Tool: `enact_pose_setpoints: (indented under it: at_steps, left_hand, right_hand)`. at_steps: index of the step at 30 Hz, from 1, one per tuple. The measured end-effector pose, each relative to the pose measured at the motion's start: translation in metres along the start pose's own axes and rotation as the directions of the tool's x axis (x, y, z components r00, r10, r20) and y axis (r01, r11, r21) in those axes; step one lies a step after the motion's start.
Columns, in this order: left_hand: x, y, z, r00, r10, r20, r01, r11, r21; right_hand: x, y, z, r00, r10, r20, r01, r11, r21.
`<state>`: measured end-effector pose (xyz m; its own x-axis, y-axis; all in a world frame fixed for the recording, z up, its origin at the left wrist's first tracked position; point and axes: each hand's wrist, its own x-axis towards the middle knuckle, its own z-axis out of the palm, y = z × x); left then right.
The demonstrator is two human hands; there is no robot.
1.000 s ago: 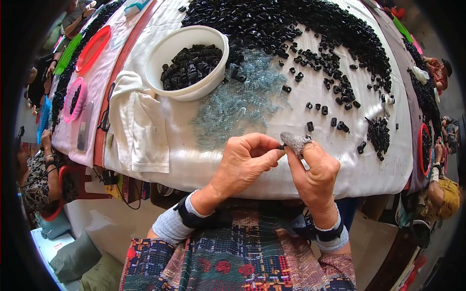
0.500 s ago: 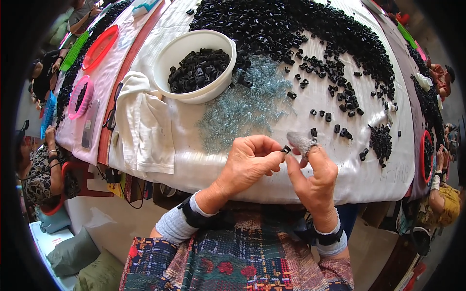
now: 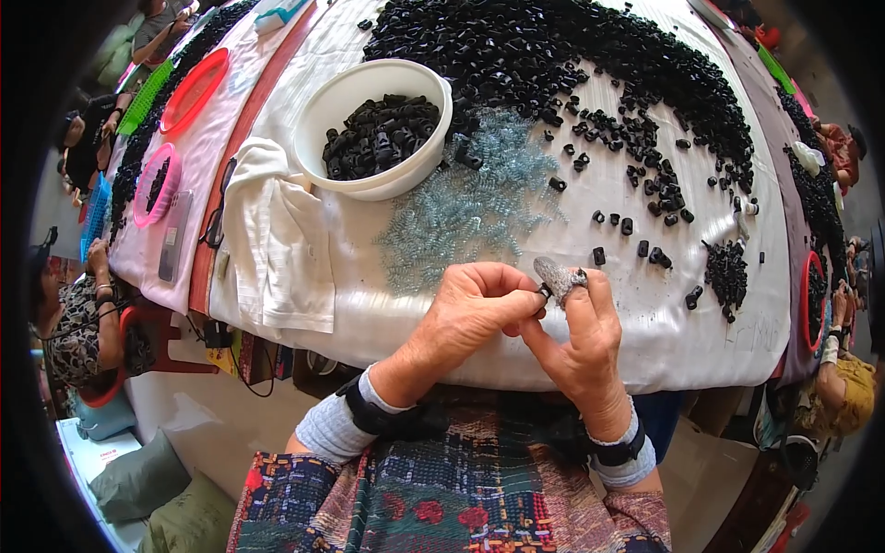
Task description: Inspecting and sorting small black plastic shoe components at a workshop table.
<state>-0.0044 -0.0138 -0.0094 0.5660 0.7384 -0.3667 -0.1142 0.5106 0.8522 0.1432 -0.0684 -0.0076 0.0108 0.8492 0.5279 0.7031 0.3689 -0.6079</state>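
My left hand (image 3: 475,300) pinches a small black plastic cord-lock part (image 3: 545,289) between thumb and forefinger. Against the same part, my right hand (image 3: 585,336) closes in, its thumb low beside the left fingertips. A grey knitted finger cover (image 3: 558,276) sits on one right finger and lies over the part; a dark bit shows at its edge, too small to name. Just beyond the hands, thin metal coil springs (image 3: 461,217) lie in a loose heap. Finished-looking black cord locks (image 3: 383,134) partly fill a white bowl (image 3: 369,189) at the far left.
A big bank of black plastic pieces (image 3: 516,55) spreads across the far side of the white-covered table (image 3: 553,364). Smaller black pieces (image 3: 725,272) are heaped at right. A white cloth (image 3: 277,249) lies left. Other people sit at neighbouring tables holding baskets and a phone (image 3: 172,241).
My right hand has come left and closed up to the left one, bringing the covered finger over the black part. My left hand keeps its pinch almost in place.
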Motion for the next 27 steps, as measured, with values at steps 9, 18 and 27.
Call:
enact_pose_setpoints:
  at_steps: [9, 18, 27]
  left_hand:
    - [-0.0014, 0.0024, 0.0034, 1.0, -0.003, -0.008, 0.003, 0.999, 0.038]
    - [0.0002, 0.0049, 0.0016, 1.0, 0.003, 0.013, -0.004, 0.998, 0.06]
    - [-0.0008, 0.0101, -0.0043, 0.994, -0.039, 0.105, 0.035, 0.998, 0.048]
  right_hand:
    - [-0.0002, 0.0018, -0.0029, 0.998, -0.066, -0.007, 0.066, 0.995, -0.069]
    - [-0.0014, 0.0045, -0.003, 0.99, -0.14, -0.007, 0.139, 0.986, -0.089]
    - [0.0025, 0.0048, -0.0066, 0.996, -0.069, -0.062, 0.07, 0.997, 0.013]
